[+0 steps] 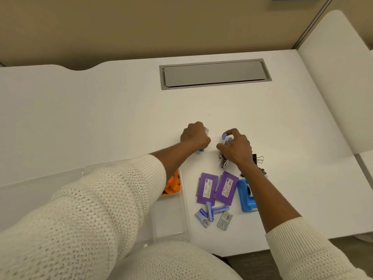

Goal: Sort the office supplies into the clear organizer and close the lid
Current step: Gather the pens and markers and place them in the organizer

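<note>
Both hands are working over the white desk, sleeves in cream knit.

Left hand is lying fist-like on the desk, its grip curling shut around a small stapler; only a blue end below the wrist and a bit of metal past the knuckles are showing.

Right hand is sitting just beside it, its grip pinching a second stapler: blue-purple tip poking out under the forefinger, metal base trailing out toward the wrist.

Black binder clips are lying just right of the right wrist, partly hidden by the forearm.

Nearer the body, two purple flat cases are lying side by side, touching. A blue tape dispenser is sitting right of them, partly under the right forearm. Below the cases, small blue staple boxes are lying in a loose cluster.

The clear organizer is sitting at the near left of the desk, largely covered by the left arm. Orange items are showing in one far compartment; what they are, cannot tell. Its lid state, cannot tell.

A grey cable hatch is set in the far desk.
</note>
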`<state>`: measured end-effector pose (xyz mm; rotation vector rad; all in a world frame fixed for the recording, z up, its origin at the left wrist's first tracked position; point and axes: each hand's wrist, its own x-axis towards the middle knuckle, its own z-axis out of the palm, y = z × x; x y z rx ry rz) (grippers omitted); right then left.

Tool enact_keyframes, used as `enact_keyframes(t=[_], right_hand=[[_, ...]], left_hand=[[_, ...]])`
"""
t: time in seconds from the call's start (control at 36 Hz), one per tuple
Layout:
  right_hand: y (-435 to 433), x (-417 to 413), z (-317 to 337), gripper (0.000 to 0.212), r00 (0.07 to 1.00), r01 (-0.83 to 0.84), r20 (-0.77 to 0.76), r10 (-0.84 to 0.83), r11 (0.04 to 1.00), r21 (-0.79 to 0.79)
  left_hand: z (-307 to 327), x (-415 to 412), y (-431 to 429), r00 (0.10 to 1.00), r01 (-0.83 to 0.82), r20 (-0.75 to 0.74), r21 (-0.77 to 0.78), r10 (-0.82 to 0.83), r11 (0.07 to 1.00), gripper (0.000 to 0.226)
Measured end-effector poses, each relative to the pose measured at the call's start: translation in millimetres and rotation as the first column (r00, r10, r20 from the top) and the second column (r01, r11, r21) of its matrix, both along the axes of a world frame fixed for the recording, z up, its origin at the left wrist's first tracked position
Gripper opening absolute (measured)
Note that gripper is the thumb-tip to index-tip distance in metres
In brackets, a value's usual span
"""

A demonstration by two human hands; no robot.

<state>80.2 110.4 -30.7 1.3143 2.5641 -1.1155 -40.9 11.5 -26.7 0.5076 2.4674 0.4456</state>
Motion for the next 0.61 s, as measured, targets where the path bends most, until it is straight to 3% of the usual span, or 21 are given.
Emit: enact_keyframes(t=[0.11,0.31,0.47,0.61], right_hand=[[-12.3,5.3,12.5,0.03,0.998,0.007,-0.057,-0.009,0.999,-0.034],[-61.8,5.6,44.6,0.036,0.99,-0.085,-0.119,0.074,0.992,-0.093],[-114.7,14.8,71.9,0.042,0.967,-0.23,-0.143,0.211,0.964,-0.131],[-153.3,40.4,79.3,0.041,0.943,-0.332,-0.09,0.32,0.925,-0.184]], left_hand=[[19.3,-3.4,-21.3,0.999,-0.017,0.029,0.08,0.015,0.997,0.027],[74.4,9.8,-113.9,0.994,-0.097,0.067,0.212,0.085,0.972,0.029],[100.6,44.6,-209.9,0.958,-0.233,0.198,0.117,0.207,0.965,0.027],[90.4,95.8,-250.4,0.94,-0.229,0.264,0.018,0.216,0.973,0.025]])
